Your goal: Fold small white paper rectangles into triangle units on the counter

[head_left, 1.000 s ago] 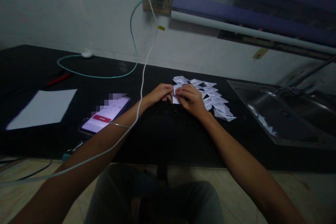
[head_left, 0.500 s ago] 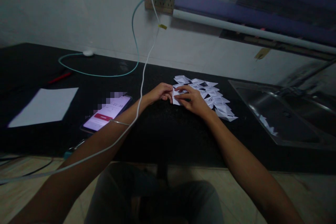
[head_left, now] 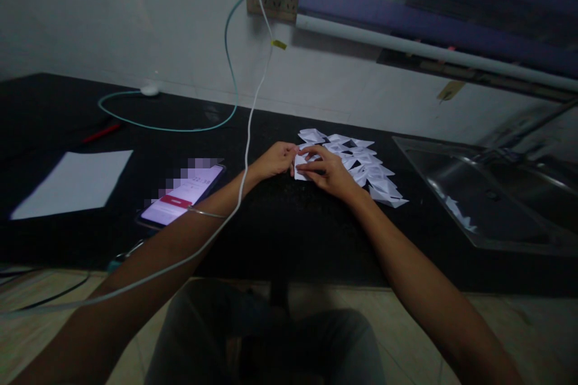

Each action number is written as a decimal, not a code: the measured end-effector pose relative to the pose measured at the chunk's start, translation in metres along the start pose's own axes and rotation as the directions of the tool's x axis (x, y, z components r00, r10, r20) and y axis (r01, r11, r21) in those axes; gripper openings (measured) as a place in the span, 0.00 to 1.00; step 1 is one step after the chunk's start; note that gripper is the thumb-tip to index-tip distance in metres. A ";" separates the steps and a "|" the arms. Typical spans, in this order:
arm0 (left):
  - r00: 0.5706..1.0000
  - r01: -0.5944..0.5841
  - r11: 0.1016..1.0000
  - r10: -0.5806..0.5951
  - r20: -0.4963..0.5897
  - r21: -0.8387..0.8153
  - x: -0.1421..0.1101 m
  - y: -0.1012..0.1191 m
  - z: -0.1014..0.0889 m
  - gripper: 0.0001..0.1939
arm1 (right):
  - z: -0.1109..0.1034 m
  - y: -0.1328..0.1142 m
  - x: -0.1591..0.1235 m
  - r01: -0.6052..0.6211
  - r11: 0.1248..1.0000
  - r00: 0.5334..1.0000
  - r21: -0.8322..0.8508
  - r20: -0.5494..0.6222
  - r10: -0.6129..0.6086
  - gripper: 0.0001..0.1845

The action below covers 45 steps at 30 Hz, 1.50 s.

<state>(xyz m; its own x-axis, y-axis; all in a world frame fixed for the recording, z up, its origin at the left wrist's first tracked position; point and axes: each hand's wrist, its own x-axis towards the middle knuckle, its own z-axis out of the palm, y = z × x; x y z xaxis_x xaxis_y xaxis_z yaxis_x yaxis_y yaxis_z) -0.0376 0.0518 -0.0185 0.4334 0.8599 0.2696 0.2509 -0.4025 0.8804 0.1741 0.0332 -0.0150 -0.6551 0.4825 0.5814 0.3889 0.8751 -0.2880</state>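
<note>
A small folded piece of white paper (head_left: 300, 169) is between my two hands above the black counter. My left hand (head_left: 277, 159) has its fingers curled and pinches the paper's left edge. From the other side my right hand (head_left: 327, 169) grips it, fingertips pressed on its face and thumb lower down. Part of the paper is hidden behind the right fingers. Just behind and to the right lie several folded white paper pieces (head_left: 377, 169) with pointed ends, set out in overlapping rows.
A white sheet (head_left: 74, 185) and a lit phone (head_left: 180, 197) lie on the counter (head_left: 280, 234) to the left. A white cable (head_left: 247, 144) hangs across my left forearm from the wall socket (head_left: 284, 1). At right is a metal sink (head_left: 487, 198).
My left fingers have closed in further along the paper's edge. The right hand has barely moved and keeps its grip; the view has shifted slightly.
</note>
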 end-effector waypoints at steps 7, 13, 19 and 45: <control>0.993 -0.108 0.950 0.120 -0.022 0.293 -0.001 -0.006 -0.001 0.17 | 0.002 -0.004 0.001 -0.013 1.000 1.000 0.001 0.028 0.013 0.09; 0.988 -0.139 0.918 0.156 -0.015 0.372 -0.003 -0.006 -0.002 0.17 | 0.014 -0.006 0.002 -0.078 0.990 0.988 0.120 -0.121 0.093 0.08; 0.977 -0.177 0.914 0.207 -0.044 0.364 -0.003 -0.005 -0.003 0.18 | 0.028 0.004 0.005 -0.325 0.775 0.848 0.541 -0.196 0.493 0.14; 0.990 -0.132 0.958 0.142 -0.021 0.256 -0.004 -0.002 0.002 0.19 | 0.029 0.011 0.000 -0.387 0.785 0.869 0.483 -0.093 0.486 0.16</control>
<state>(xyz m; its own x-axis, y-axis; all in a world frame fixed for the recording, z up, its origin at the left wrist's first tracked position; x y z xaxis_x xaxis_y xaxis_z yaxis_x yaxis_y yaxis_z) -0.0376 0.0485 -0.0219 0.4468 0.8002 0.4000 0.4045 -0.5795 0.7075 0.1594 0.0435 -0.0403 -0.3202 0.8411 0.4359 0.2459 0.5181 -0.8192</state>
